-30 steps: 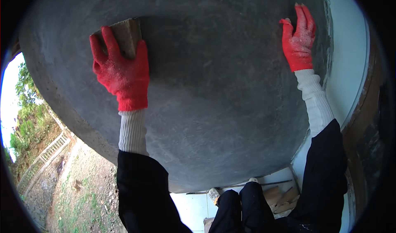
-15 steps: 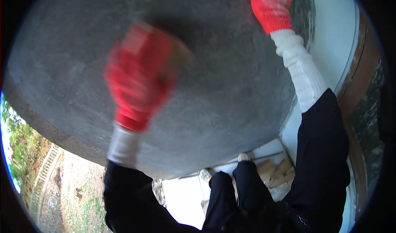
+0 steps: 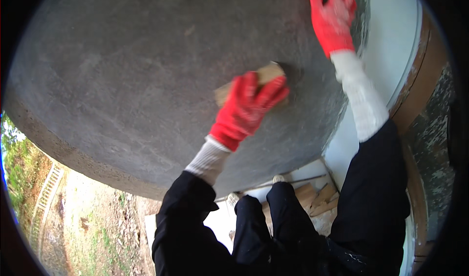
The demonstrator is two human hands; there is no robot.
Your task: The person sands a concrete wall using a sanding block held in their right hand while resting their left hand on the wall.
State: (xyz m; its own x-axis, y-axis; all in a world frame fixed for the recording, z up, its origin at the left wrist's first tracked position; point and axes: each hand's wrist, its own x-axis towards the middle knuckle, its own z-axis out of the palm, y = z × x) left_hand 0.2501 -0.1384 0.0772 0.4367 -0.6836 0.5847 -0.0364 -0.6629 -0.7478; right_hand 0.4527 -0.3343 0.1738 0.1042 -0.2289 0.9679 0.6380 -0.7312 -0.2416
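A broad, dark grey cement-like surface (image 3: 122, 90) with faint smears fills most of the view. My left hand (image 3: 244, 110), in a red-coated glove with a white cuff, is wrapped over a tan rectangular block (image 3: 271, 73) held against that surface near the middle. Both ends of the block stick out past the fingers; its underside is hidden. Towards the upper right, my right hand (image 3: 334, 24), gloved the same way, lies at the grey surface close to its right edge. Its fingers are spread and hold nothing.
A pale wall strip (image 3: 391, 46) borders the grey surface on the right, beside a brown frame (image 3: 432, 70). Below, wooden pieces (image 3: 325, 200) lie by my shoes. At lower left, past the surface's rough edge, are bare ground (image 3: 97, 217) and a white railing (image 3: 47, 190).
My left hand has swept right and a little downward with the block. My right hand sits slightly lower and farther right, its fingers now visibly spread. The view has shifted slightly.
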